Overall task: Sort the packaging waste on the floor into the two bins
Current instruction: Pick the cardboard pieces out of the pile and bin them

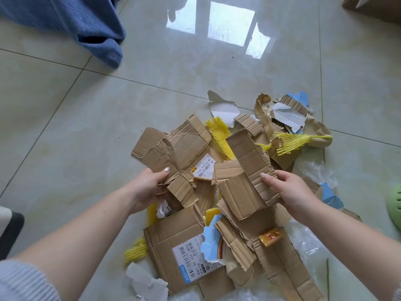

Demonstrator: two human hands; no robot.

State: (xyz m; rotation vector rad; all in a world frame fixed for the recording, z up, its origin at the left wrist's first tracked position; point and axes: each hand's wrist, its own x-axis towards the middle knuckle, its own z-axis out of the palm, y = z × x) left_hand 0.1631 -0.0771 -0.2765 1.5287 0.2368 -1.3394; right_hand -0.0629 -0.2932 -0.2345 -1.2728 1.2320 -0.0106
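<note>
Forearms extend from the near edge toward a waste pile on the floor (76,101). Left hand (149,187) grasps the near edge of a flattened carton (180,148) that bears a white label, thumb on top. Right hand (290,192) grasps a folded cardboard strip (245,168) at its right edge, thumb on top. Both pieces sit at the pile's centre and appear partly raised off it.

Step in hand, as judged: collecting cardboard from the pile, one piece per hand. No bin is in view, so the destination cannot be confirmed. The next move calls for lifting both pieces free of the foam beneath them and carrying them to the cardboard bin; loose scraps may slide off the carton if it is tilted.

Count of what shows:
- Labelled cartons: two, the held one and a second carton (175,242) at near centre.
- Yellow foam netting (219,133): about five pieces, spread from far to near.
- Blue paper scraps (208,240): at least three.
- White paper scraps (223,107): about four.
- Clear plastic film (319,174): at the right edge; sheet count cannot be told.
- Orange sachet (271,236): one, near right.
- Torn brown cardboard pieces: many, overlapping, not countable.

Blue cloth (86,25) lies far left.
</note>
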